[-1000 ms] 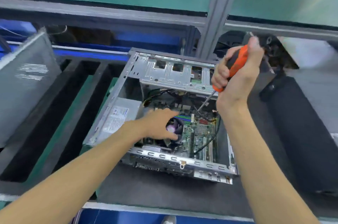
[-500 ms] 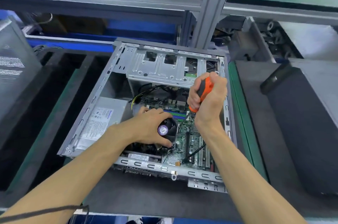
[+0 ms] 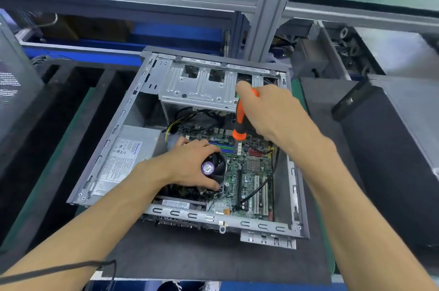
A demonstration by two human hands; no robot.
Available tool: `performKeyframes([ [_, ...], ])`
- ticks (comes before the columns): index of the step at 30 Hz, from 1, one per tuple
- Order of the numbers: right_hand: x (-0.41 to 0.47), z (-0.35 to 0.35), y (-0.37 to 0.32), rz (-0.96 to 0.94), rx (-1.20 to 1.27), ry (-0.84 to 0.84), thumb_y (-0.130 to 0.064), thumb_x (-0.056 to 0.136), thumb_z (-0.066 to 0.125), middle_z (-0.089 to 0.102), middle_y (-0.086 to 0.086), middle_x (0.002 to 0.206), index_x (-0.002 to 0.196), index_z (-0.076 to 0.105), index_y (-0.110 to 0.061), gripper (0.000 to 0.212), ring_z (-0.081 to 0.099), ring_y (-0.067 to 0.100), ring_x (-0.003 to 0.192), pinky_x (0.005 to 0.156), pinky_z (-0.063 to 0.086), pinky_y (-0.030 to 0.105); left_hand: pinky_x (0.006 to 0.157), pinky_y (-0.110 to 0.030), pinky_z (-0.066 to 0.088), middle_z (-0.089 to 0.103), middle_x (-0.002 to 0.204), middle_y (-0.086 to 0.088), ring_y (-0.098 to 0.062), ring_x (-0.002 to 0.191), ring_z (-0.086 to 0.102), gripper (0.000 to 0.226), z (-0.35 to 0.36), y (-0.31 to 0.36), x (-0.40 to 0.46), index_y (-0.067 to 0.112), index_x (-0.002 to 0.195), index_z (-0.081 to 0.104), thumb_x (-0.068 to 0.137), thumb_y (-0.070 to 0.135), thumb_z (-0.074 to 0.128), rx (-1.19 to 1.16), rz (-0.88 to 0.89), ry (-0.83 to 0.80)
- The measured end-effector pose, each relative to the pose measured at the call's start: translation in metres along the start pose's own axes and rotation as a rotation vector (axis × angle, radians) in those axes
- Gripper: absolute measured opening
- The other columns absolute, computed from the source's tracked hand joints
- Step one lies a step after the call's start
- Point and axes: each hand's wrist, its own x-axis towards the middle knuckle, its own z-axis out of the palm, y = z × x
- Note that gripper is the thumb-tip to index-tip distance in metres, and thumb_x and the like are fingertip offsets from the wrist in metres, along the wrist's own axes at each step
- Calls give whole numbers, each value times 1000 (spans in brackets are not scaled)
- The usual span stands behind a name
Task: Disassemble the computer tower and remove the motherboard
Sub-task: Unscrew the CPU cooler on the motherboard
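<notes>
The open computer tower [image 3: 114, 134] lies on its side on a dark mat. Inside it sits the green motherboard [image 3: 255, 172] with white slots and black cables. My left hand [image 3: 192, 163] rests on the round black CPU fan [image 3: 213, 168], fingers curled over its rim. My right hand [image 3: 273, 112] grips an orange-and-black screwdriver [image 3: 240, 122], held upright with its tip down on the board near the memory slots. A silver drive cage [image 3: 202, 86] spans the far end of the case. The grey power supply [image 3: 126, 157] fills the left side.
A grey frame post [image 3: 268, 10] rises just behind the case. A second dark tower [image 3: 392, 148] lies to the right. A grey side panel [image 3: 14, 81] leans at the far left, with black foam trays [image 3: 59, 124] beside it. A thin black cable [image 3: 59, 269] crosses my left forearm.
My right hand came down from high at the right and brought the screwdriver upright over the motherboard. My left hand stayed on the CPU fan. The view shifted closer.
</notes>
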Motion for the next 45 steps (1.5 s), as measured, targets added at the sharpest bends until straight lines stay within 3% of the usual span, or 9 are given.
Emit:
performKeyframes([
  [11, 26, -28, -33, 119, -303, -560, -41, 95, 65, 53, -4, 38, 76, 60, -7, 40, 45, 10, 27, 34, 35, 13, 113, -41, 14, 47, 130, 9, -14, 128, 40, 90, 1, 0, 1, 34, 143, 35, 69, 75, 65, -1, 4, -11],
  [17, 15, -44, -39, -59, -733, -634, -30, 93, 69, 64, -2, 95, 111, 63, -27, 19, 62, 17, 76, 60, 48, 25, 112, -42, 15, 46, 132, 7, -17, 129, 39, 90, 2, -2, 3, 36, 143, 34, 68, 76, 64, -6, 8, -23],
  [20, 8, -39, -31, -66, -750, -513, -56, 98, 53, 64, 1, 94, 119, 59, -21, 42, 63, 23, 73, 65, 47, 31, 112, -43, 17, 45, 132, 6, -20, 129, 39, 93, 5, -3, 4, 35, 143, 34, 66, 78, 63, -6, 9, -29],
  [26, 1, -25, -27, -205, -440, -375, -27, 93, 63, 44, 1, 107, 124, 45, -30, 36, 58, 25, 88, 78, 48, 40, 111, -45, 18, 43, 138, 3, -20, 133, 38, 97, 8, -5, 7, 32, 146, 31, 67, 80, 61, 44, 17, -24],
  [30, -1, -12, -29, -220, -670, -138, -37, 105, 42, 51, 11, 95, 123, 54, -15, 31, 57, 34, 91, 71, 41, 38, 111, -45, 20, 44, 139, 2, -21, 132, 38, 97, 8, -4, 6, 29, 147, 30, 69, 78, 60, 67, 33, -12],
  [34, -7, -8, -36, -328, -590, -189, -33, 94, 55, 47, 7, 123, 139, 44, -25, 47, 55, 29, 87, 72, 40, 37, 111, -44, 20, 43, 139, 2, -21, 132, 38, 97, 7, -5, 6, 29, 148, 29, 69, 78, 60, 65, 44, -17],
  [38, -5, -6, -32, -262, -693, -22, -36, 103, 43, 60, 11, 107, 116, 58, -11, 32, 62, 36, 101, 73, 43, 38, 112, -45, 20, 43, 141, 1, -21, 133, 38, 97, 7, -4, 5, 29, 147, 29, 70, 78, 59, 73, 49, -20],
  [41, -10, -7, -34, -355, -508, -164, -32, 93, 55, 54, 2, 120, 137, 48, -20, 46, 58, 28, 103, 81, 46, 38, 112, -44, 20, 44, 139, 2, -21, 132, 39, 96, 6, -4, 6, 28, 147, 30, 70, 77, 61, 67, 48, -14],
  [45, -11, -5, -26, -364, -545, -46, -38, 98, 51, 52, -2, 83, 139, 48, -21, 44, 61, 29, 98, 74, 42, 37, 114, -44, 19, 41, 141, 2, -20, 135, 36, 92, 2, 0, 1, 29, 148, 30, 74, 72, 63, 26, 62, -5],
])
